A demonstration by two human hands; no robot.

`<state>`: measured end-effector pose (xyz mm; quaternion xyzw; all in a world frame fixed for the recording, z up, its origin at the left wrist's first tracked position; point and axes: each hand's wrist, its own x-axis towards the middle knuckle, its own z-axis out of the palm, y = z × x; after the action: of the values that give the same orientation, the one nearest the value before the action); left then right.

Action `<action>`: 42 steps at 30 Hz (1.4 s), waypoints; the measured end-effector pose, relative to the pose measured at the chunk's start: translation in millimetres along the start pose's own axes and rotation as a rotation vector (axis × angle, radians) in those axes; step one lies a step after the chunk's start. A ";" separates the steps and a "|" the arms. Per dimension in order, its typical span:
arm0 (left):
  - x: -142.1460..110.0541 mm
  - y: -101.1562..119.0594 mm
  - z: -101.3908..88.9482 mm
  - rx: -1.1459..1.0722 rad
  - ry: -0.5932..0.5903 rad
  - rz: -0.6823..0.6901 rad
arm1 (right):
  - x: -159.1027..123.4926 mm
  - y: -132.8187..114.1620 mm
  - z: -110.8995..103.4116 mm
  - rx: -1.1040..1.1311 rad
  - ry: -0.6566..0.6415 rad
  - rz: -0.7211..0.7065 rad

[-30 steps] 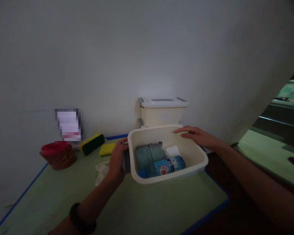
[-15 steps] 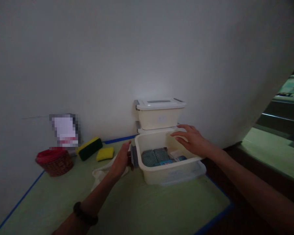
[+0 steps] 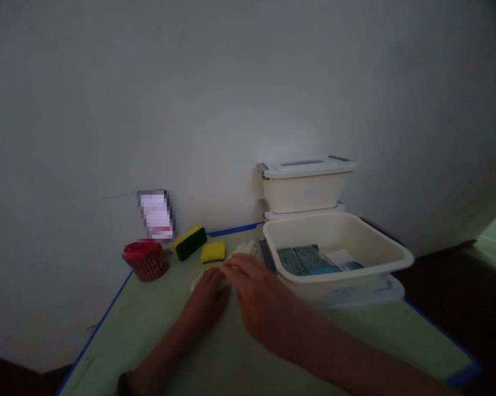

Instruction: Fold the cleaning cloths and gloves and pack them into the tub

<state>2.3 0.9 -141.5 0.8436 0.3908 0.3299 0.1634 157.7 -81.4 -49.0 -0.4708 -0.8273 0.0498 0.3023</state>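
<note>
Head: white cloth [image 3: 245, 248] slants away rightward.

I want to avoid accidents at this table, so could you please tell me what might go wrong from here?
The right hand is at the white cloth, its forearm close to the open bin, and might bump it. That bin seems to stand on a lid, so it could slide. The red basket sits near the left table edge; a nudge might tip it off.

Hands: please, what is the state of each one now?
Left hand: at the white cloth, grip cannot be told.
Right hand: also at the cloth, grip unclear.
</note>
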 end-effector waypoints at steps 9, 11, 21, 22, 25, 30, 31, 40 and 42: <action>8.7 -11.6 -24.1 0.105 -0.067 -0.345 | 2.7 62.9 104.9 0.014 0.035 0.167; 13.5 -19.1 -18.9 0.190 -0.017 -0.310 | 1.1 66.9 109.1 0.012 0.023 0.170; 35.8 -58.3 -8.7 0.264 -0.024 -0.204 | -0.9 65.4 108.8 -0.024 0.020 0.175; 35.8 -59.2 -8.9 0.258 -0.031 -0.208 | -1.0 66.1 109.1 -0.022 0.020 0.173; 35.2 -58.8 -8.8 0.256 -0.024 -0.211 | -1.7 67.4 109.9 -0.010 0.018 0.170; 35.6 -53.8 -9.8 0.213 0.016 -0.211 | -2.6 68.0 111.4 0.012 0.009 0.181; 35.4 -51.5 -11.3 0.197 0.031 -0.210 | -2.6 68.4 111.8 0.018 0.009 0.186; -2.8 -7.8 -33.3 -0.109 0.199 -0.164 | -1.4 61.6 97.9 0.311 0.210 0.170; -11.5 -1.3 -31.4 -0.224 0.119 -0.189 | -2.6 54.5 91.7 0.385 0.219 0.100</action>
<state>-25.3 -6.5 -124.3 0.7584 0.4384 0.4040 0.2634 149.3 -34.9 -144.7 -0.4476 -0.7404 0.1703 0.4716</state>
